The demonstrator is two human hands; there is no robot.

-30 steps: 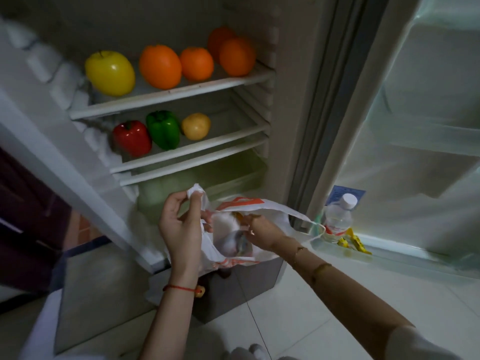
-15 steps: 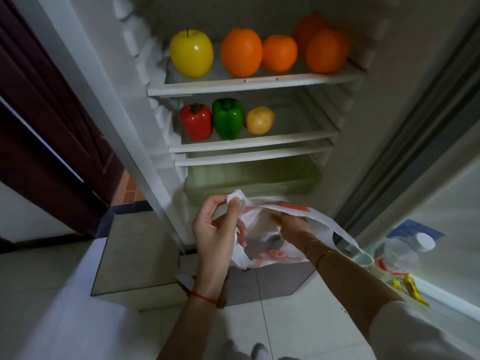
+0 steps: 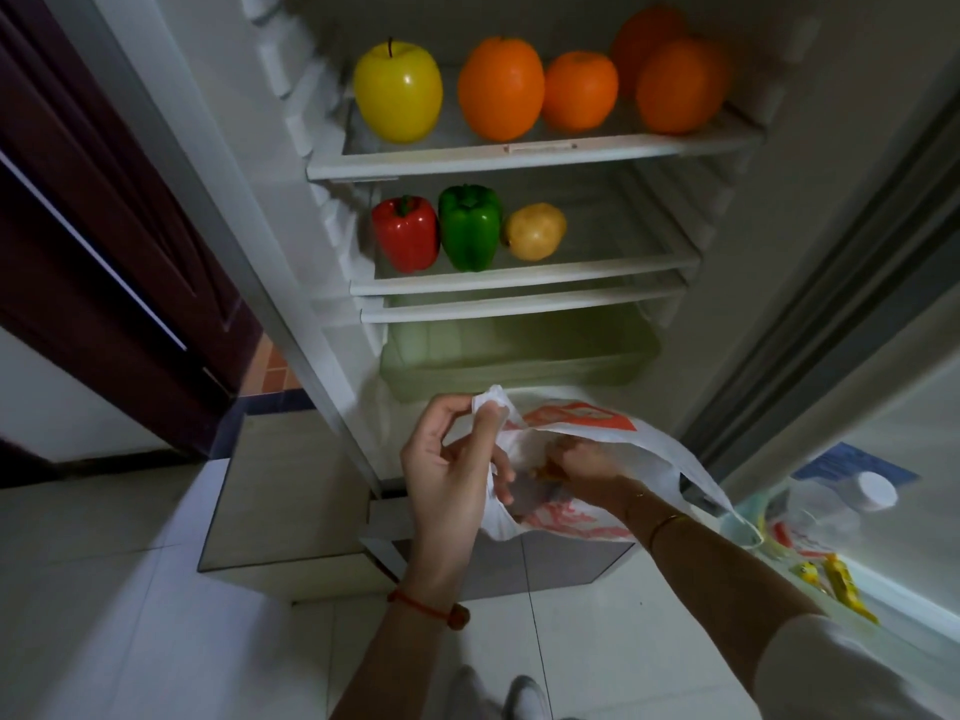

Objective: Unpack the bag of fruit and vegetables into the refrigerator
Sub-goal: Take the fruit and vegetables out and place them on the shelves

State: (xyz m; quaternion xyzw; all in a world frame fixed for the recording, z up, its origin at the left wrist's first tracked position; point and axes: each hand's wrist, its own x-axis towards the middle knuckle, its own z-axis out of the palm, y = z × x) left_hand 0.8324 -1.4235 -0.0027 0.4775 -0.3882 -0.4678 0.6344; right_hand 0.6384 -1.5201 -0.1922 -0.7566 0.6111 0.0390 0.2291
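Two hands at one bag [image 3: 582, 519], held below the refrigerator [image 3: 519, 298] shelves: left hand [image 3: 447, 475] fingers pinch its rim, spreading the mouth; right hand [image 3: 587, 462] reaches inside, fingers curled on something orange, unidentifiable.

A white plastic bag [image 3: 582, 517] with orange print is held open in front of the open refrigerator [image 3: 779, 210]. Its bunched edge is pinched by the left hand [image 3: 449, 470], while the right hand [image 3: 584, 459] is reached inside it, fingers curled around something orange that is mostly hidden. On the top shelf [image 3: 519, 155] a yellow apple [image 3: 398, 90] and four oranges [image 3: 501, 88] are lined up. On the shelf below, a red pepper [image 3: 406, 233], a green pepper [image 3: 470, 226] and a potato [image 3: 535, 231] are set side by side. A capped bottle [image 3: 852, 504] is seen in the door rack at right.
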